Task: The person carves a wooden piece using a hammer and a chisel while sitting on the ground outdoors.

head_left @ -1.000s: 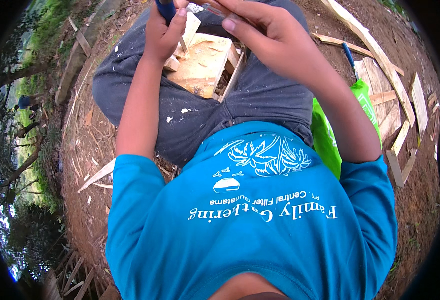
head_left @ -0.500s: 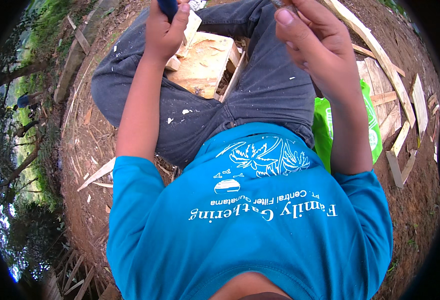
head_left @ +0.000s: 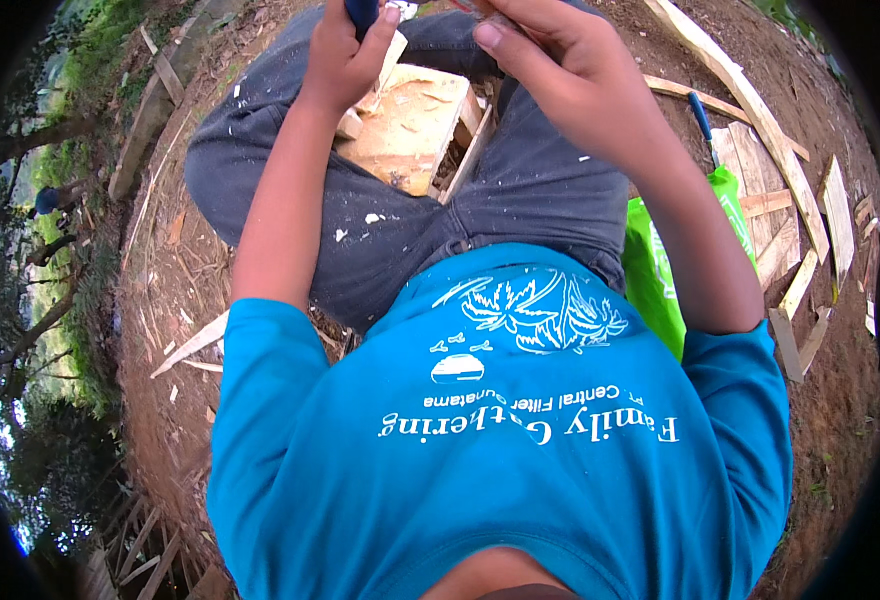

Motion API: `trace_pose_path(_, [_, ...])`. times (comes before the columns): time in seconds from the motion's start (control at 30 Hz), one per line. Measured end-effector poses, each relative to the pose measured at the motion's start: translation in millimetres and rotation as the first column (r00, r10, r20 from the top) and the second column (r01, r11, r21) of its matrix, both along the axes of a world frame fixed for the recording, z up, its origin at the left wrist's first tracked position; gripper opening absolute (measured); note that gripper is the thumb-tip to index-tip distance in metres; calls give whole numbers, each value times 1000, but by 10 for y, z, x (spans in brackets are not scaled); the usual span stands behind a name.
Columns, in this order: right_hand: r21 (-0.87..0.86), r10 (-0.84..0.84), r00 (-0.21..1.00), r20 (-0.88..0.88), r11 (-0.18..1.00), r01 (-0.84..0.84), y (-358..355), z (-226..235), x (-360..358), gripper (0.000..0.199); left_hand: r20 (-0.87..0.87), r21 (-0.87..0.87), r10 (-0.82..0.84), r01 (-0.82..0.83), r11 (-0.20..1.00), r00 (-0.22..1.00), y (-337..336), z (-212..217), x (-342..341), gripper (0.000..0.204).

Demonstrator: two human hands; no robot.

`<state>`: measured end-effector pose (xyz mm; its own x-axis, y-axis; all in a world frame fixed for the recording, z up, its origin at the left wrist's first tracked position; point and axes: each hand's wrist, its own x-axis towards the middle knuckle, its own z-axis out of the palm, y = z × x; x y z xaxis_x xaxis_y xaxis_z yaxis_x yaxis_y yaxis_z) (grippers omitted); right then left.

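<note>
My left hand [head_left: 342,62] is closed round a dark blue handle [head_left: 362,14], whose far end is cut off by the upper edge of the view. To its right, my right hand [head_left: 565,75] pinches a thin, dark object at the top edge, mostly out of sight, so its kind cannot be made out. Between my bent legs lies a pale wooden block [head_left: 400,135] with a roughly cut surface. A smaller wood piece [head_left: 351,125] rests against its left side, just below my left hand.
A bright green bag [head_left: 657,270] lies beside my right thigh, with a blue-handled tool [head_left: 700,115] by its top. Boards [head_left: 745,160] and a long curved wooden strip [head_left: 730,75] lie on the dirt at the right. Wood shavings [head_left: 200,342] are scattered at the left, near trees.
My right hand has moved left, closer to my left hand. My left hand has shifted slightly right. The blue-handled tool by the green bag now shows from behind my right arm.
</note>
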<state>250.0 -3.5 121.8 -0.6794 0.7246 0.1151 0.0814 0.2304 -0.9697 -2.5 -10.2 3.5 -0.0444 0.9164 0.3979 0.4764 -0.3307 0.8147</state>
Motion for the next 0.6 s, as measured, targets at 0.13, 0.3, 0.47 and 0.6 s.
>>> trace_pose_path(0.13, [94,-75,962,-264,990,103,-60,-61,-41,47,-2,22,-31,31,999,1000,-89,75,70,38])
trace_pose_path(0.3, [70,-72,991,-112,994,80,-21,-66,-44,48,-64,-131,-27,19,991,998,-64,121,7,30])
trace_pose_path(0.47, [27,-4,991,-136,1000,8,-80,-1,-89,48,-81,330,7,21,944,997,83,-83,-49,27])
trace_pose_path(0.6, [21,-76,970,-230,996,83,-13,-204,-89,48,221,-90,45,-25,996,974,-15,-100,-62,20])
